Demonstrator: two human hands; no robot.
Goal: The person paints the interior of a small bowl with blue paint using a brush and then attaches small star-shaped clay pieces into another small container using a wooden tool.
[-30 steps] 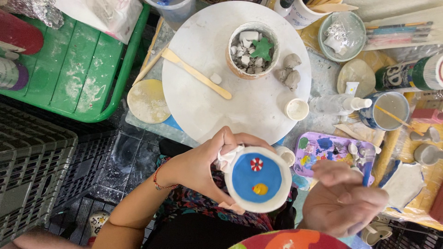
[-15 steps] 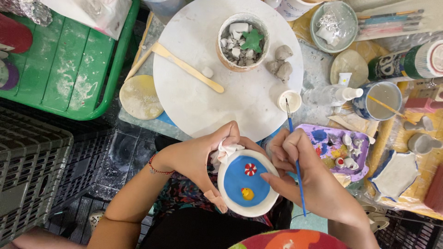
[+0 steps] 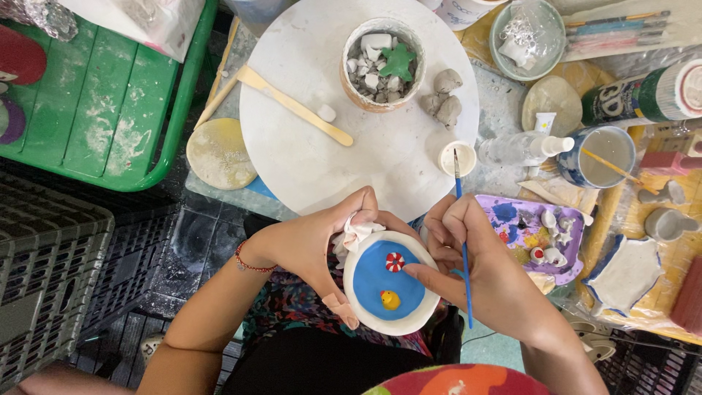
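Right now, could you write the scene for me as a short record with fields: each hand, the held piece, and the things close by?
left hand: grips the rim of the small dish, with a white cloth between
right hand: holds a blue paintbrush, fingertip at the dish rim
dish: white clay, blue inside, with a red-and-white ring and a yellow duck
behind: round white board with a wooden stick and a pot of clay bits
right side: purple paint palette, water cup

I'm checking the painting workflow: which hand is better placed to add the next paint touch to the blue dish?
Right, probably. The right hand holds the paintbrush at the rim of the blue dish, while the left hand is occupied cradling that dish.
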